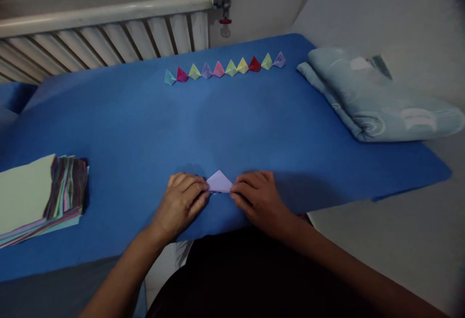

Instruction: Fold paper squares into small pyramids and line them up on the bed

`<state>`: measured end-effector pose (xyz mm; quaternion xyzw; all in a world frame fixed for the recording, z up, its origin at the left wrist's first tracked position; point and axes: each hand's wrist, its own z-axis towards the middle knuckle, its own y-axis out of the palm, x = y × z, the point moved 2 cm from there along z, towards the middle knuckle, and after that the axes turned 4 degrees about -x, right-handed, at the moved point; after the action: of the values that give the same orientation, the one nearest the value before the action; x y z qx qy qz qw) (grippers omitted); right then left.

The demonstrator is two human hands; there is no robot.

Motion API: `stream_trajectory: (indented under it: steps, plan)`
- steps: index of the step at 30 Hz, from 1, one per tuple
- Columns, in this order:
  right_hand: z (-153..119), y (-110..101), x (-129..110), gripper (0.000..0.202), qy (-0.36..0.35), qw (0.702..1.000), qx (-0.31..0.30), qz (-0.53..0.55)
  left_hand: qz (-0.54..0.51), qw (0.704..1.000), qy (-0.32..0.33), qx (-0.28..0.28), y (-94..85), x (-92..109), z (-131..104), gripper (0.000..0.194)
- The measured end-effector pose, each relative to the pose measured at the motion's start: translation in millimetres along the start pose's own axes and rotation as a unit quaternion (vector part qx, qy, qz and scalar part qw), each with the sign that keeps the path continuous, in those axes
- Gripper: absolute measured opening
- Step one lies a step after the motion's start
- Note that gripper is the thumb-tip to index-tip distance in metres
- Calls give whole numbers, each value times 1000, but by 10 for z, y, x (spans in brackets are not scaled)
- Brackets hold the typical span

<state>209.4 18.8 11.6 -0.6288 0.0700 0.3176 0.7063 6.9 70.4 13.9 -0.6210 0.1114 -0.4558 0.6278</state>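
A blue-covered surface (pixel 145 124) is carrying all items noted. Along its far side, a row of ten small folded paper pieces (pixel 218 70) is running left to right, in teal, magenta, pale green, purple, pink, green, yellow, red, green and lilac. At the left, near side, a stack of coloured paper sheets (pixel 25 194) is lying with a pale sheet uppermost. At the far right, a folded pale blue-grey blanket (pixel 385 97) is covering part of the edge. Near the middle of the near edge, a folded lilac paper (pixel 219 181) is resting.

A dimly lit white radiator (pixel 131 38) is standing along the wall (pixel 265 10) behind the blue counter (pixel 131 124); pale floor (pixel 385 245), perhaps, is showing at lower right.
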Motion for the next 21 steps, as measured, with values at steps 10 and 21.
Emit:
stream_trajectory:
  steps: [10,21]
  plan:
    - [79,37,30,18,77,996,18,31,2,995,-96,-24,43,-62,115,17]
    - [90,69,49,19,86,996,21,10,32,990,-131,-46,45,-38,180,17]
